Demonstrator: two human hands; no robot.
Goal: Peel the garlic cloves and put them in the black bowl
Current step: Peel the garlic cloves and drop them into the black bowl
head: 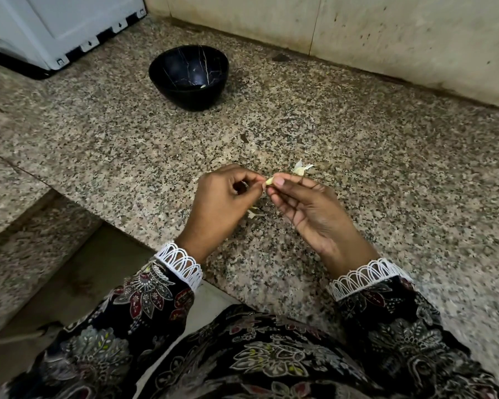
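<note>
- Black bowl (188, 77) stood on the granite counter (357, 156), holding one pale piece.
- Right hand (306, 208) pinched a garlic cloves piece (269, 181); left hand (222, 205) pinched its skin.
- Peel scraps (301, 168) lay just beyond the hands.

A: From the hands, is the way to the black bowl (188, 77) open?

B: Yes, at about eleven o'clock the granite counter (357, 156) lies bare between them.

A: What crowds it?

B: The white appliance (55, 27) at ten o'clock, near the bowl's left. The tiled wall (329, 30) closes twelve to two o'clock. Peel scraps (301, 169) lie just past the right fingertips.
</note>
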